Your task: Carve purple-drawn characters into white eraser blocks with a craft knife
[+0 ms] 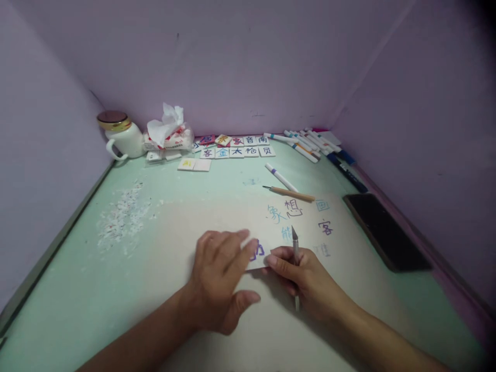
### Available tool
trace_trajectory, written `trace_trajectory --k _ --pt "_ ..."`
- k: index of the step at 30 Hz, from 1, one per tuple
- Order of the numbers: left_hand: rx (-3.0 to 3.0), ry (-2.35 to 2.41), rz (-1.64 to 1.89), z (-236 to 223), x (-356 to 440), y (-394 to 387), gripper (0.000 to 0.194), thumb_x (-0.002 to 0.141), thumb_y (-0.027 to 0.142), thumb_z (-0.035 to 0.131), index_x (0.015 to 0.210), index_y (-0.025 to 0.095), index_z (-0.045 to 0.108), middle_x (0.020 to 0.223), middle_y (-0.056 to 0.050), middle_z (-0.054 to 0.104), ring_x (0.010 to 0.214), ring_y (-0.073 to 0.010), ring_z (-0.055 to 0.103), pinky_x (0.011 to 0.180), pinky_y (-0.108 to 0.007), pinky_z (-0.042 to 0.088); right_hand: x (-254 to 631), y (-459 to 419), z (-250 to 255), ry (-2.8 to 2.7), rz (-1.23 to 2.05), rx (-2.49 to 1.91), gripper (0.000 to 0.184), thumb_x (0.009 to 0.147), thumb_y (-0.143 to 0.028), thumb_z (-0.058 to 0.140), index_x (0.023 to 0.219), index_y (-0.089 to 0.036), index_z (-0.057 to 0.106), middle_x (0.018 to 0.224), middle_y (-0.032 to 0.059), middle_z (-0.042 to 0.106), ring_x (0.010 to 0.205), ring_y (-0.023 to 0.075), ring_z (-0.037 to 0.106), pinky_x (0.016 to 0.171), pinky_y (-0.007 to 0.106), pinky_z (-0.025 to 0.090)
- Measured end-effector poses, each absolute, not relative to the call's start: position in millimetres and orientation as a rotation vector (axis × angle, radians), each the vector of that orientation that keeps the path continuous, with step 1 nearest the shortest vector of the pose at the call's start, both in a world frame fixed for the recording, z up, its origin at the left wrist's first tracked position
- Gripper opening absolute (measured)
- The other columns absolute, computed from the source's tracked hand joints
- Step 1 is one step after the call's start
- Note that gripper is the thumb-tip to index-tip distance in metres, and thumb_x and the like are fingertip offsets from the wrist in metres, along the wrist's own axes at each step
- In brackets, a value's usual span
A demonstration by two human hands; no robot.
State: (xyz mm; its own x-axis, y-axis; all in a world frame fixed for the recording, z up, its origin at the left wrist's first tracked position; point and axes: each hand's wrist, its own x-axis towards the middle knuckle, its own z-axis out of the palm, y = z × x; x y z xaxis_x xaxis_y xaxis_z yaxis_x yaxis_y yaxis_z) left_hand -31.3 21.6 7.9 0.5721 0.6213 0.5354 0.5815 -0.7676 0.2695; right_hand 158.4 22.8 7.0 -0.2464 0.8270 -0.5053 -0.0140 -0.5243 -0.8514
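My left hand [220,279] lies on the table with its fingers stretched over a small white tile [259,254] that bears a purple character. My right hand [300,276] is closed round a thin craft knife [295,247], blade tip pointing away from me, its fingers touching the tile's right edge. Both hands rest on a worn pale patch of the green table [70,289] marked with inked characters [293,207].
A wooden-handled tool [290,193] and a white marker [280,176] lie beyond the hands. Rows of character tiles [236,146], several markers [306,141], a white lidded jar [123,135] and a tissue pack [169,135] line the back wall. A dark phone [385,230] lies right; white shavings [122,217] left.
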Motion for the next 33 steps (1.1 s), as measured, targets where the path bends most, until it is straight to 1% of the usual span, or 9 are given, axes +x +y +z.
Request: trace_trajectory --k 4,7,10,13,16,19,22,28,33 --pt "2.888 0.737 0.535 5.7 -33.1 24.2 0.064 0.091 0.051 0.030 0.136 0.005 0.033 0.137 -0.019 0.046 0.129 -0.0312 0.036 0.105 -0.051 0.017 163.1 23.8 4.5 -1.070 1.797 -1.383 0.033 0.073 -0.045 0.068 0.068 -0.013 0.063 0.043 -0.0064 0.041 0.039 0.0039 0.027 0.040 0.021 0.016" --pt "2.875 0.904 0.491 0.7 -38.6 31.7 0.060 0.091 0.050 0.031 0.138 0.013 0.033 0.139 -0.016 0.044 0.130 -0.0330 0.034 0.104 -0.054 0.013 164.8 24.5 2.9 -1.078 1.777 -1.340 0.033 0.075 -0.044 0.066 0.065 -0.012 0.063 0.047 -0.0044 0.045 0.039 0.0040 0.027 0.040 0.022 0.016" --pt "2.754 1.260 0.686 -0.8 -44.7 36.8 0.055 0.092 0.041 0.031 0.140 0.014 0.030 0.133 -0.017 0.050 0.126 -0.0342 0.038 0.100 -0.056 0.019 164.6 25.5 3.2 -1.045 1.771 -1.358 0.031 0.072 -0.042 0.068 0.062 -0.012 0.062 0.050 -0.0032 0.048 0.039 0.0037 0.028 0.039 0.022 0.015" --pt "2.727 1.268 0.892 1.9 -45.0 35.5 0.055 0.092 0.038 0.028 0.142 0.014 0.026 0.139 -0.019 0.043 0.128 -0.0340 0.034 0.099 -0.054 0.024 164.1 25.9 4.6 -1.026 1.778 -1.363 0.031 0.072 -0.041 0.069 0.062 -0.012 0.062 0.050 -0.0039 0.047 0.040 0.0038 0.029 0.039 0.021 0.016" --pt "2.812 1.033 0.761 3.4 -41.1 33.0 0.056 0.090 0.046 0.032 0.139 0.018 0.033 0.140 -0.015 0.043 0.128 -0.0339 0.034 0.101 -0.053 0.023 164.4 25.4 5.5 -1.043 1.787 -1.323 0.031 0.072 -0.042 0.068 0.063 -0.013 0.061 0.046 -0.0056 0.043 0.040 0.0042 0.028 0.039 0.021 0.015" --pt "2.660 1.361 0.657 0.4 -40.6 36.1 0.047 0.091 0.035 0.033 0.134 0.015 0.041 0.126 -0.015 0.056 0.120 -0.0339 0.043 0.096 -0.056 0.027 164.5 24.6 6.6 -1.065 1.789 -1.309 0.031 0.072 -0.043 0.068 0.063 -0.014 0.061 0.043 -0.0070 0.039 0.038 0.0042 0.026 0.039 0.021 0.016" --pt "2.488 1.599 0.787 -3.5 -44.6 41.7 0.042 0.092 0.028 0.031 0.130 0.015 0.042 0.120 -0.014 0.058 0.113 -0.0317 0.047 0.091 -0.055 0.032 164.5 24.7 8.3 -1.079 1.801 -1.359 0.027 0.072 -0.039 0.067 0.062 -0.014 0.062 0.042 -0.0071 0.038 0.037 0.0044 0.026 0.039 0.021 0.016" --pt "2.363 1.569 1.151 -7.4 -49.2 40.4 0.040 0.092 0.026 0.032 0.132 0.019 0.039 0.123 -0.012 0.052 0.116 -0.0270 0.044 0.095 -0.049 0.033 177.4 33.1 15.1 -1.287 1.717 -1.571 0.030 0.079 -0.034 0.059 0.099 -0.012 0.066 0.052 -0.0004 0.059 0.037 0.0069 0.036 0.039 0.021 0.027" --pt "2.226 1.522 1.193 -8.9 -48.4 39.5 0.033 0.093 0.025 0.037 0.123 0.021 0.048 0.116 -0.010 0.056 0.111 -0.0245 0.049 0.092 -0.046 0.040 197.3 30.6 28.4 -1.390 1.723 -1.439 0.030 0.077 -0.043 0.061 0.089 -0.016 0.068 0.053 -0.0011 0.059 0.036 0.0070 0.039 0.036 0.020 0.027"
